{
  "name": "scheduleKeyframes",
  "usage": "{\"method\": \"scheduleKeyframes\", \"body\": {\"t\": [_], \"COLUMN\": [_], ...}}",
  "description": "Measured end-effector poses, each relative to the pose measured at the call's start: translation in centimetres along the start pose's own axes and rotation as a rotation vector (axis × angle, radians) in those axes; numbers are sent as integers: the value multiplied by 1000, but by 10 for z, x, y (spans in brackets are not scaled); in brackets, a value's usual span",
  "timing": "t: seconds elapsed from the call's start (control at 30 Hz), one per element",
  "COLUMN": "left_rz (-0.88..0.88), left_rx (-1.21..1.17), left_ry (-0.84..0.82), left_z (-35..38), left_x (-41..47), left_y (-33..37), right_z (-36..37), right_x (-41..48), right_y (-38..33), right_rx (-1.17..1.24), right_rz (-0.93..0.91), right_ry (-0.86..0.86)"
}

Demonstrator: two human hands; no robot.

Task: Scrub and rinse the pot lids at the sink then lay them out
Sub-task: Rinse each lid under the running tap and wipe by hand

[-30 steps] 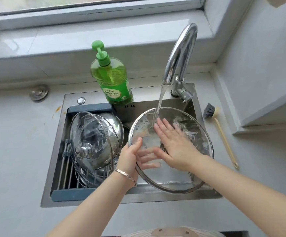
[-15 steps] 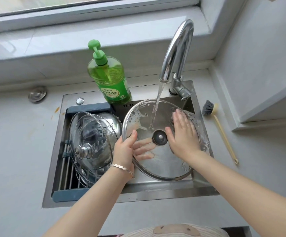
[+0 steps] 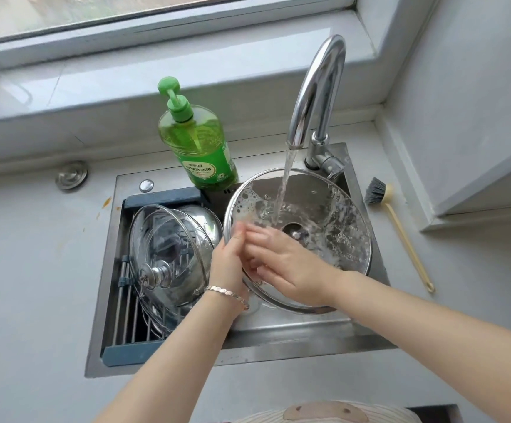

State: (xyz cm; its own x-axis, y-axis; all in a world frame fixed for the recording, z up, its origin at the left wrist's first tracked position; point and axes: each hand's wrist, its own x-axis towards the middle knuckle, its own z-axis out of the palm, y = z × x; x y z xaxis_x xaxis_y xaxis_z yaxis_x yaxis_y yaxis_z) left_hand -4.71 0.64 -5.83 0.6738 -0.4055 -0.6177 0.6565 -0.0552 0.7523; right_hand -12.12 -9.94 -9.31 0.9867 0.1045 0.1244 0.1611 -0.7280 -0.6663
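Observation:
A large glass pot lid (image 3: 324, 215) with a steel rim is tilted, underside up, under the running tap (image 3: 315, 96); foam and water cover its right half. My left hand (image 3: 228, 264) grips its left rim, thumb on top and fingers showing through the glass. My right hand (image 3: 290, 270) lies flat on the wet glass at the lid's lower left, fingers spread. Other lids (image 3: 168, 251), glass with steel knobs, lean in the rack (image 3: 126, 319) on the sink's left side.
A green dish-soap bottle (image 3: 197, 145) stands behind the sink (image 3: 278, 337). A dish brush (image 3: 397, 221) lies on the counter to the right. A sink plug (image 3: 71, 174) sits on the counter at left. A window sill and a wall corner are close behind.
My right hand has slid from the lid's right side to its lower left, beside my left hand. The lid has turned a little under the stream, foam now washing on the right.

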Motion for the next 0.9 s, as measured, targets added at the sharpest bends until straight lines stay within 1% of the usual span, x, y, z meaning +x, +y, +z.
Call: {"method": "scheduleKeyframes", "body": {"t": [0.03, 0.1, 0.17, 0.23, 0.3, 0.33, 0.37, 0.43, 0.47, 0.5, 0.57, 0.63, 0.67, 0.73, 0.77, 0.8, 0.83, 0.87, 0.9], "left_rz": [-25, -58, -19, 32, 74, 80, 68, -5, -65, -133, -305, -466, -513, -560, -573, -579, -569, -516, -434], "left_rx": [-3, 8, -6, -22, 9, 42, 81, 117, 112, 103, 25, -87, -110, -118, -102, -37, 103, 323, 595], "left_ry": [7, -41, -67, -44, -11, 2, 19, 50, 73, 104, 135, 124, 119, 105, 91, 85, 87, 92, 74], "left_z": [-1, -4, -5, -9, -10, -8, -6, 2, 6, 9, 15, 18, 20, 21, 21, 22, 22, 20, 19], "left_x": [0, 1, 3, 5, 5, 4, 4, 0, 0, 1, 3, 4, 3, 3, 4, 5, 7, 8, 10], "left_y": [1, 3, 8, 14, 20, 22, 23, 24, 23, 20, 18, 18, 20, 22, 22, 23, 22, 20, 17], "right_z": [-1, -5, -11, -16, -23, -26, -26, -18, -13, -7, -1, -7, -13, -28, -38, -49, -58, -69, -79], "right_x": [-6, -19, -36, -59, -81, -89, -95, -96, -94, -92, -89, -89, -88, -85, -83, -79, -75, -71, -66], "right_y": [0, 1, 4, 13, 24, 28, 32, 34, 31, 26, 15, 7, 4, 3, 5, 5, 6, 7, 8], "right_rx": [12, 58, 104, 118, 76, 17, -62, -192, -197, -175, -49, 82, 103, 84, 104, 147, 211, 284, 337], "right_rz": [-40, -92, -59, 31, 154, 202, 212, 159, 138, 117, 112, 148, 186, 244, 288, 344, 396, 436, 472], "right_ry": [-37, -101, -168, -200, -156, -107, -63, 3, 30, 76, 201, 336, 389, 427, 405, 359, 295, 228, 156]}}
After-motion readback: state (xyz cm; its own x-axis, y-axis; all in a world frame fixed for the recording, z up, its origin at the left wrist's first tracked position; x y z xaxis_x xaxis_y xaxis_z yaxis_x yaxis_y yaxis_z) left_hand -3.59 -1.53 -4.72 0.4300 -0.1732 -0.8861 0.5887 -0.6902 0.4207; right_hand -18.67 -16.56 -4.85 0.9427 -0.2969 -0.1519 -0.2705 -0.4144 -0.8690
